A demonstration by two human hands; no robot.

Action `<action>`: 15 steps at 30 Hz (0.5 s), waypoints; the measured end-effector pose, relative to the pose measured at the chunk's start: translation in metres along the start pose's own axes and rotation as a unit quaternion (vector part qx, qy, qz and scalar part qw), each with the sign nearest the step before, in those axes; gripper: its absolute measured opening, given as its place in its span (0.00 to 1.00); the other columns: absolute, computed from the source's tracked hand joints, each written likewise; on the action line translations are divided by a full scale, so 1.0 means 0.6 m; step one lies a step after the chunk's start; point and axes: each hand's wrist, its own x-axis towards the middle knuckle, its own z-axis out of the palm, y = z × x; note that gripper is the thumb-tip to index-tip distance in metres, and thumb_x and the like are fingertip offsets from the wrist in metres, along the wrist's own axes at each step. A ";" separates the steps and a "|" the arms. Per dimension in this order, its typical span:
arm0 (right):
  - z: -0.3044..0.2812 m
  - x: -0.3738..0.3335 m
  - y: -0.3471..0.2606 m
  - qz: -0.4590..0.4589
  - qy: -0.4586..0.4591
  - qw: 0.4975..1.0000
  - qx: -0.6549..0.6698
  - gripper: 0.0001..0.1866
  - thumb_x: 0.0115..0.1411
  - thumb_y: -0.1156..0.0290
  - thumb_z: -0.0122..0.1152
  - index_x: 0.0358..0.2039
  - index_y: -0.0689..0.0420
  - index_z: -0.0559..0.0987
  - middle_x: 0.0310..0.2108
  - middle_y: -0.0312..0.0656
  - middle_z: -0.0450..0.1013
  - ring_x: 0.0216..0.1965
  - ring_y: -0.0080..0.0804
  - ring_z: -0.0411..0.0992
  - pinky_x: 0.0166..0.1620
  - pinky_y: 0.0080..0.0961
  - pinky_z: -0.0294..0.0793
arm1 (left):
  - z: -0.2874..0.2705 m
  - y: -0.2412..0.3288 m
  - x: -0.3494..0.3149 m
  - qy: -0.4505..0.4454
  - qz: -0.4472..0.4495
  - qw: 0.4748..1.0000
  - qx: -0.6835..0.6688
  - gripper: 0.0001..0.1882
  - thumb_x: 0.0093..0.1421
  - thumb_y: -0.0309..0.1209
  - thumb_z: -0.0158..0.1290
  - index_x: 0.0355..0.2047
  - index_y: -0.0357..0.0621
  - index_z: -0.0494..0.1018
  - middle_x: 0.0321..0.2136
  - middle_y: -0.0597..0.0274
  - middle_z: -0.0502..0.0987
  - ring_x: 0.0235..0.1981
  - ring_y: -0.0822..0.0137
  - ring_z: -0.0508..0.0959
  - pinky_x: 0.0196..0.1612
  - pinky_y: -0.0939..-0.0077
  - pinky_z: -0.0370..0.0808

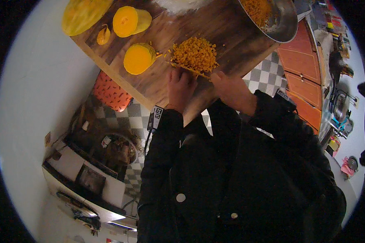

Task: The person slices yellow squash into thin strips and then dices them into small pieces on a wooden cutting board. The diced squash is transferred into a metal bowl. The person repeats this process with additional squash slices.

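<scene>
My right hand (232,90) is closed round the handle end of a knife (199,74), whose narrow blade is coated in orange bits. The blade lies along the near edge of a heap of finely chopped orange squash (195,53) on a wooden board (239,56). My left hand (181,87) is beside the blade's far end with its fingers curled; what they grip, if anything, is hidden. Left of the heap is a cut squash piece (138,59), its orange face showing. Behind it lie a second cut chunk (129,22) and a small stem-like scrap (104,35).
A large yellow squash (83,14) sits at the board's far left corner. White powder (182,4) lies at the far edge. A metal bowl (286,24) at the far right holds chopped orange bits. Below are a checkered floor (267,73), a red patterned stool (111,93) and orange-brown cabinets (302,60).
</scene>
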 end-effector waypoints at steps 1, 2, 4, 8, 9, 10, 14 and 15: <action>0.009 0.007 -0.003 0.000 0.014 1.000 0.000 0.11 0.56 0.70 0.53 0.38 0.56 0.66 0.34 0.50 0.71 0.25 0.52 0.75 0.24 0.47 0.74 | 0.001 -0.002 -0.001 0.006 0.009 1.000 0.007 0.11 0.45 0.28 0.60 0.30 0.44 0.73 0.38 0.54 0.70 0.40 0.50 0.69 0.41 0.59 0.70; 0.022 0.020 -0.008 0.006 0.020 1.000 -0.003 0.10 0.55 0.70 0.54 0.37 0.56 0.66 0.33 0.49 0.71 0.26 0.53 0.74 0.25 0.46 0.73 | 0.003 -0.003 -0.002 0.006 0.018 1.000 0.019 0.11 0.45 0.28 0.60 0.30 0.44 0.73 0.38 0.54 0.70 0.39 0.50 0.69 0.40 0.59 0.70; 0.039 0.038 -0.010 0.016 0.024 1.000 -0.010 0.09 0.56 0.70 0.54 0.35 0.57 0.66 0.32 0.50 0.71 0.27 0.55 0.73 0.26 0.46 0.73 | 0.005 -0.005 -0.004 0.011 0.006 1.000 0.013 0.10 0.46 0.28 0.60 0.30 0.44 0.73 0.38 0.54 0.70 0.39 0.50 0.69 0.40 0.59 0.69; 0.040 0.041 0.003 0.052 0.046 0.993 0.096 0.09 0.60 0.68 0.53 0.36 0.59 0.67 0.33 0.53 0.73 0.31 0.58 0.74 0.31 0.47 0.73 | 0.006 -0.002 -0.005 0.007 -0.006 1.000 0.009 0.09 0.47 0.28 0.61 0.29 0.44 0.73 0.38 0.55 0.70 0.39 0.50 0.69 0.41 0.59 0.69; 0.034 0.041 0.008 0.058 0.059 0.985 0.153 0.09 0.61 0.68 0.52 0.36 0.60 0.67 0.34 0.54 0.73 0.32 0.59 0.74 0.33 0.47 0.73 | 0.005 0.000 -0.003 0.014 -0.009 1.000 0.011 0.10 0.47 0.29 0.61 0.29 0.44 0.73 0.38 0.55 0.70 0.39 0.50 0.69 0.42 0.58 0.69; 0.029 0.042 0.013 0.076 0.059 0.979 0.177 0.10 0.62 0.68 0.52 0.38 0.61 0.68 0.35 0.55 0.74 0.34 0.59 0.74 0.33 0.47 0.73 | 0.004 0.004 -0.002 0.019 -0.012 1.000 0.016 0.10 0.47 0.29 0.61 0.29 0.44 0.73 0.38 0.55 0.70 0.40 0.49 0.69 0.42 0.58 0.69; 0.012 0.041 0.026 0.082 0.144 0.947 0.276 0.14 0.62 0.69 0.53 0.45 0.63 0.68 0.37 0.58 0.74 0.36 0.59 0.74 0.36 0.43 0.73 | 0.003 0.035 -0.006 0.005 -0.054 0.999 0.007 0.12 0.47 0.33 0.62 0.30 0.44 0.73 0.38 0.55 0.69 0.43 0.49 0.69 0.47 0.53 0.66; 0.011 0.042 0.030 0.060 0.188 0.934 0.299 0.15 0.62 0.70 0.54 0.46 0.64 0.68 0.37 0.58 0.74 0.37 0.58 0.75 0.36 0.41 0.73 | 0.008 0.046 -0.007 0.014 -0.034 0.999 0.012 0.13 0.46 0.33 0.62 0.30 0.44 0.73 0.38 0.55 0.69 0.44 0.49 0.68 0.48 0.52 0.66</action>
